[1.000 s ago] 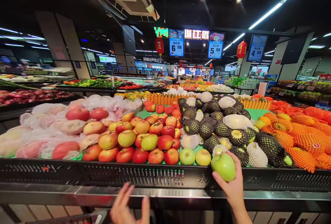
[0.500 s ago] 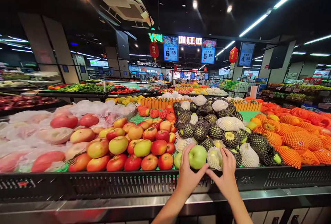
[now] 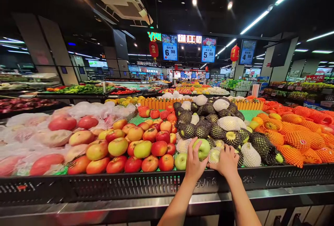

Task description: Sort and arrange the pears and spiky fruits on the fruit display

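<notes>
My left hand [image 3: 194, 160] is closed round a green apple [image 3: 203, 149], thumb and fingers on opposite sides, the fruit sitting at 1 o'clock from my palm. At 3 o'clock my right hand [image 3: 228, 160] is curled beside a pale wrapped fruit [image 3: 214, 155]; whether it grips this I cannot tell. A second green apple [image 3: 180, 161] lies just beside my left hand at 9 o'clock, red-yellow apples [image 3: 135, 133] beyond it towards 10. Dark-netted fruits [image 3: 203, 128] are heaped at 1 o'clock, orange-netted fruits [image 3: 297, 142] at 2 to 3. The black slatted display edge [image 3: 125, 185] runs below, at 7 o'clock.
</notes>
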A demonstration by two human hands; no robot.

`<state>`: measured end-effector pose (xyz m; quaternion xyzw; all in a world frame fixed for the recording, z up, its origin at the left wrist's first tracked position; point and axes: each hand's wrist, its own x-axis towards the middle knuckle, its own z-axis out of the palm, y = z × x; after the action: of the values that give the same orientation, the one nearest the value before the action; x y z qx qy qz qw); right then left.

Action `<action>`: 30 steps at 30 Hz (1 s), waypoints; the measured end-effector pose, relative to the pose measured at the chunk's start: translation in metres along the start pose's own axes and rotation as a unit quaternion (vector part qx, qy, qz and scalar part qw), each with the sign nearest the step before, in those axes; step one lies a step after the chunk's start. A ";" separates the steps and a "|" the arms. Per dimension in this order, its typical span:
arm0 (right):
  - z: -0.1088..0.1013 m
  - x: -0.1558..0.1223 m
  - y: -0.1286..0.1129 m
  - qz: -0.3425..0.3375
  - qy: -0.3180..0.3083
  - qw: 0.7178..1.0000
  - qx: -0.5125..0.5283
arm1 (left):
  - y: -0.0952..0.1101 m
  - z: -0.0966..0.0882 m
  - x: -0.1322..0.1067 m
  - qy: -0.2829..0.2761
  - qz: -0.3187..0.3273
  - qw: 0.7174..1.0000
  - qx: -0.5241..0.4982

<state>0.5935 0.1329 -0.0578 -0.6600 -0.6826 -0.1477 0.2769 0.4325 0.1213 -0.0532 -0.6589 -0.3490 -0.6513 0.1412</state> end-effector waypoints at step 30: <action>0.001 -0.024 0.005 0.178 0.360 0.823 0.401 | 0.005 0.005 0.009 -0.406 -0.029 0.913 0.038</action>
<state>0.5974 0.1139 -0.0733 -0.5004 -0.4044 -0.0362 0.7647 0.4383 0.1232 -0.0434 -0.8501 -0.4200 -0.3178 -0.0068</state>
